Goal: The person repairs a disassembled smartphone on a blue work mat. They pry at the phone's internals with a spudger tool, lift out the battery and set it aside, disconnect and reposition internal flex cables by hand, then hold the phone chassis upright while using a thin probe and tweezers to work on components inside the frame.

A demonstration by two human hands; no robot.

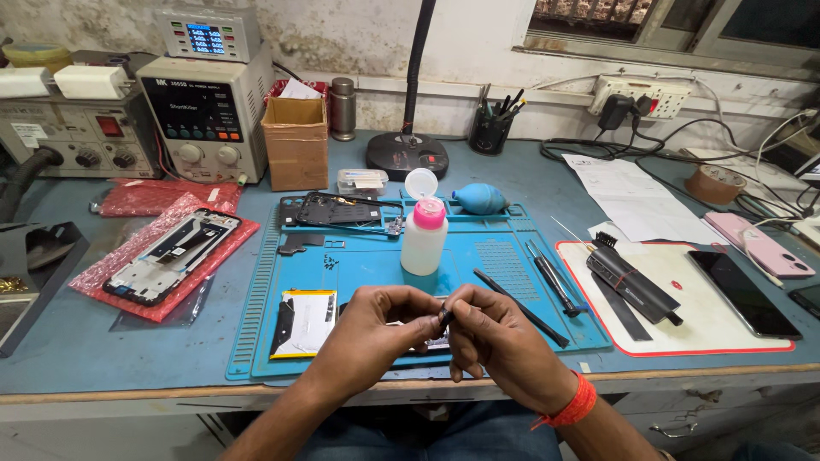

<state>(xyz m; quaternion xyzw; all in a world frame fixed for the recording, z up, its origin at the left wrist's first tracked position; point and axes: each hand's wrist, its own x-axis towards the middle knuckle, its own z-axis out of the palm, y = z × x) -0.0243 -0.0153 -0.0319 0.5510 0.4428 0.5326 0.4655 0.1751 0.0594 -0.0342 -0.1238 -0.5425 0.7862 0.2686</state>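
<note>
My left hand and my right hand meet over the front of the blue work mat. Together their fingertips pinch a small dark part. Under the hands lies a small circuit board, mostly hidden. A flat phone battery lies on the mat just left of my left hand. A white squeeze bottle with a pink cap stands upright behind the hands. A red thread band is on my right wrist.
Tweezers and thin tools lie on the mat's right. A phone frame rests at the mat's back. Another frame sits on red bubble wrap at left. Phones and a black brush lie at right. Power supplies and a cardboard box stand behind.
</note>
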